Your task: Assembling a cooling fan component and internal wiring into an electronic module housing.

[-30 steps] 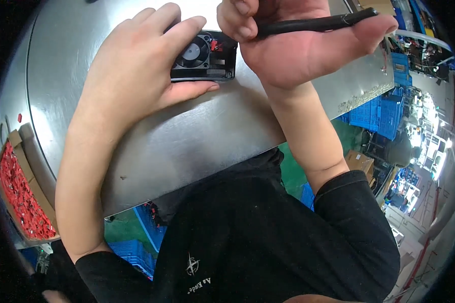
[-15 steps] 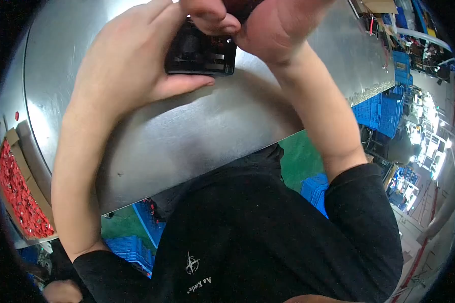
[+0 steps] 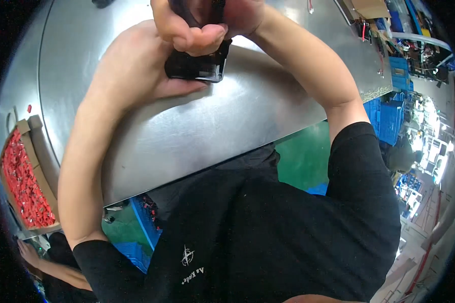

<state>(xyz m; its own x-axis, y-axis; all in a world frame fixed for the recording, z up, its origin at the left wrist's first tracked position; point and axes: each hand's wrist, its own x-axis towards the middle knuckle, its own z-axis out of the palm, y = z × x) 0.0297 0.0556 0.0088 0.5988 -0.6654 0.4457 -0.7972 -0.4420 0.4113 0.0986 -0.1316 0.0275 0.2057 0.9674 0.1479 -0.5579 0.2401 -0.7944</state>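
A black plastic housing (image 3: 187, 68), boxy with a glossy lower edge, lies over the metal table near the top of the view. My left hand (image 3: 139, 63) is closed around its left side, the thumb stretched along the near edge. Above the housing, my right hand (image 3: 189, 40) curls its fingers round a dark, thick-bodied object (image 3: 203, 11). The upper frame edge cuts this object off, so its kind does not show. My right fingers cover the housing's upper part, and whether the dark object touches it is hidden.
A cardboard box (image 3: 35, 161) of small red parts stands at the left, with a loose red piece (image 3: 29, 108) beyond it. Blue crates (image 3: 389, 121) stand past the table's right end. Another person's arm (image 3: 60, 271) shows at lower left.
My right hand has shifted left and lower over the housing, bringing more of the dark object into view. The housing has tilted slightly. The other person's arm has come further into sight.
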